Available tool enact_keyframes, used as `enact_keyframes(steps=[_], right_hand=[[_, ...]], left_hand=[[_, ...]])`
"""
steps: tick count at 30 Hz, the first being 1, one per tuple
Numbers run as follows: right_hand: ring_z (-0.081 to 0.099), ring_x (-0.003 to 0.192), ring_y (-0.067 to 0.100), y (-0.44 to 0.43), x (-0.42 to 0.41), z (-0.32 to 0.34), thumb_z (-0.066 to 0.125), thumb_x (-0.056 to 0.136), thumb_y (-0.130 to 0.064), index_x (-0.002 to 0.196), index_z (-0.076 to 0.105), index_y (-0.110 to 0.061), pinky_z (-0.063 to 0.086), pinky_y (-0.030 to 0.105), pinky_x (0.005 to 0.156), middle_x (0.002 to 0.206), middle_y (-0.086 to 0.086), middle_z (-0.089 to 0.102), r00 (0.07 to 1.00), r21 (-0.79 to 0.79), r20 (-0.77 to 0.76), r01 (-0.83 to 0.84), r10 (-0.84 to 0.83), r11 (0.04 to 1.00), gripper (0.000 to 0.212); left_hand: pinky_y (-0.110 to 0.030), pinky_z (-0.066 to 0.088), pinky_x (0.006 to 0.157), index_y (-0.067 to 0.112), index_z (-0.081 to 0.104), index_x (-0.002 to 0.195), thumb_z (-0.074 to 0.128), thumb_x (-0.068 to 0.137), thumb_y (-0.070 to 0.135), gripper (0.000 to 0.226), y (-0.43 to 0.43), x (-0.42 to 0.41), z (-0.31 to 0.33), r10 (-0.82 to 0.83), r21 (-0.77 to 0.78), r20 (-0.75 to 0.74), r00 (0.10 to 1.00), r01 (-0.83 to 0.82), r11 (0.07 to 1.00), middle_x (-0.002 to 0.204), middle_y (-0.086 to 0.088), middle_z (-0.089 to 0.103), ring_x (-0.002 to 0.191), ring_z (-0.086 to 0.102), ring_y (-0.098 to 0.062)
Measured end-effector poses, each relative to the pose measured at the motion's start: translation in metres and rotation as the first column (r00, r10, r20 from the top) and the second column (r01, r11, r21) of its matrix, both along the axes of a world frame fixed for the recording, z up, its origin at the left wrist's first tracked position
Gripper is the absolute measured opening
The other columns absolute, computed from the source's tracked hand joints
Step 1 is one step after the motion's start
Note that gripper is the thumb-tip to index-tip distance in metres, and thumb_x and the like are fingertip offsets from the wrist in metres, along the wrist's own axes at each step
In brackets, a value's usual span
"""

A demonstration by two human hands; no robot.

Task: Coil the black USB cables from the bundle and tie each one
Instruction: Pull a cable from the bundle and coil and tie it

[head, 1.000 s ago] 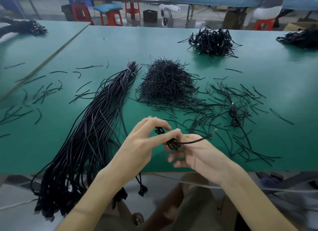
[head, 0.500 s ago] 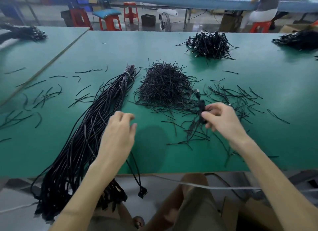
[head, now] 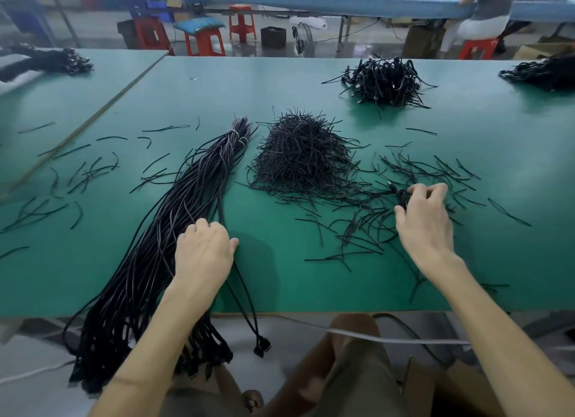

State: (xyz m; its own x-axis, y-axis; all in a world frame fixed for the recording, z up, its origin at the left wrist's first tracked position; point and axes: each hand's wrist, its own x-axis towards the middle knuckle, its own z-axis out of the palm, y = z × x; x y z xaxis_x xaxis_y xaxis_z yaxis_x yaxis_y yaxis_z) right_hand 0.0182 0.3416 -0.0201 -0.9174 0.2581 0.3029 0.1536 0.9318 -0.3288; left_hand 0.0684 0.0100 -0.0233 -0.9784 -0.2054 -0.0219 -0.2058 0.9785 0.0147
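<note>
Bundle: the bundle (head: 161, 236) lies on your table (head: 280, 90) at 11 o'clock. Its near end hangs off the edge.
Left hand: your left hand (head: 203, 251) sits on the bundle's right side.
Tie heap: the tie heap (head: 301, 155) is at 12 o'clock, just right of the bundle's far end.
Loose ties: the loose ties (head: 367, 230) lie at 1 o'clock.
Right hand: your right hand (head: 426, 220) is among them, holding a coiled cable (head: 401, 195).
Done pile: the done pile (head: 385, 80) sits far behind them.
</note>
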Motion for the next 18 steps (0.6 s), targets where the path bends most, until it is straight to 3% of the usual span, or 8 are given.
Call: enact_keyframes(steps=[2,4,6,8,11,14,16,18], right_hand=[[0.057,0.076,0.028,-0.007,0.005,0.001,0.059,0.101,-0.019,0.122,0.050,-0.002,0.056,0.043,0.066,0.120,0.013,0.038,0.999,-0.015,-0.023,-0.040,0.040,0.999,0.028],[0.059,0.077,0.024,-0.018,0.010,0.002,0.057,0.102,-0.019,0.126,0.052,-0.004,0.052,0.034,0.064,0.123,0.012,0.038,0.995,-0.039,-0.035,-0.097,0.096,0.994,0.029],[0.059,0.070,0.017,-0.035,0.016,0.004,0.056,0.102,-0.019,0.126,0.054,-0.006,0.045,0.023,0.060,0.125,0.008,0.039,0.983,-0.097,-0.046,-0.183,0.179,0.978,0.028],[0.056,0.064,0.008,-0.056,0.023,0.007,0.056,0.102,-0.019,0.127,0.055,-0.008,0.043,0.016,0.060,0.125,0.005,0.042,0.957,-0.199,-0.042,-0.289,0.287,0.936,0.027],[0.063,0.073,0.012,-0.091,0.034,0.013,0.056,0.101,-0.015,0.136,0.052,-0.019,0.055,0.029,0.077,0.126,0.001,0.044,0.871,-0.284,-0.031,-0.479,0.491,0.831,0.035],[0.063,0.082,0.021,-0.122,0.042,0.012,0.058,0.096,-0.005,0.147,0.039,-0.035,0.055,0.042,0.083,0.127,-0.002,0.039,0.725,-0.261,-0.002,-0.665,0.689,0.699,0.063],[0.060,0.089,0.026,-0.139,0.045,0.009,0.055,0.089,0.005,0.150,0.032,-0.042,0.054,0.046,0.084,0.131,-0.004,0.037,0.642,-0.308,0.064,-0.715,0.764,0.627,0.080],[0.058,0.101,0.028,-0.149,0.046,0.005,0.051,0.082,0.013,0.150,0.036,-0.036,0.052,0.046,0.088,0.131,-0.005,0.041,0.613,-0.400,0.085,-0.701,0.786,0.590,0.085]], left_hand=[[-0.039,0.044,0.093,0.004,0.056,0.115,0.048,0.105,0.046,0.043,0.002,-0.001,0.001,0.024,-0.030,0.024,0.999,-0.023,0.999,0.123,-0.016,0.055,0.113,0.055,-0.033],[-0.039,0.043,0.086,0.006,0.058,0.101,0.048,0.106,0.039,0.035,0.004,-0.003,0.003,0.025,-0.032,0.048,0.999,-0.023,0.999,0.118,-0.016,0.056,0.103,0.053,-0.032],[-0.037,0.037,0.075,0.009,0.049,0.075,0.050,0.104,0.027,0.033,0.003,-0.005,0.004,0.025,0.021,0.047,0.999,-0.026,0.999,0.099,-0.011,0.054,0.088,0.046,-0.030],[-0.035,0.033,0.065,0.008,0.038,0.062,0.054,0.098,0.021,0.041,0.005,-0.006,0.005,-0.010,0.125,0.012,1.000,0.009,0.992,0.075,-0.006,0.042,0.074,0.043,-0.027],[-0.033,0.030,0.055,0.008,0.039,0.059,0.058,0.095,0.024,0.044,0.015,-0.007,0.005,-0.092,0.387,-0.106,0.990,0.126,0.914,0.064,-0.004,0.042,0.065,0.043,-0.015],[-0.031,0.037,0.060,0.009,0.055,0.075,0.058,0.094,0.031,0.029,0.028,-0.006,0.010,-0.207,0.545,-0.180,0.962,0.273,0.793,0.082,0.000,0.054,0.071,0.051,-0.007],[-0.027,0.044,0.058,0.014,0.059,0.082,0.057,0.093,0.032,0.020,0.031,-0.004,0.014,-0.309,0.610,-0.180,0.934,0.353,0.709,0.082,-0.001,0.061,0.066,0.055,-0.008],[-0.021,0.038,0.050,0.014,0.059,0.081,0.059,0.093,0.029,0.020,0.025,-0.003,0.013,-0.367,0.678,-0.156,0.917,0.369,0.636,0.072,0.001,0.062,0.055,0.049,-0.005]])
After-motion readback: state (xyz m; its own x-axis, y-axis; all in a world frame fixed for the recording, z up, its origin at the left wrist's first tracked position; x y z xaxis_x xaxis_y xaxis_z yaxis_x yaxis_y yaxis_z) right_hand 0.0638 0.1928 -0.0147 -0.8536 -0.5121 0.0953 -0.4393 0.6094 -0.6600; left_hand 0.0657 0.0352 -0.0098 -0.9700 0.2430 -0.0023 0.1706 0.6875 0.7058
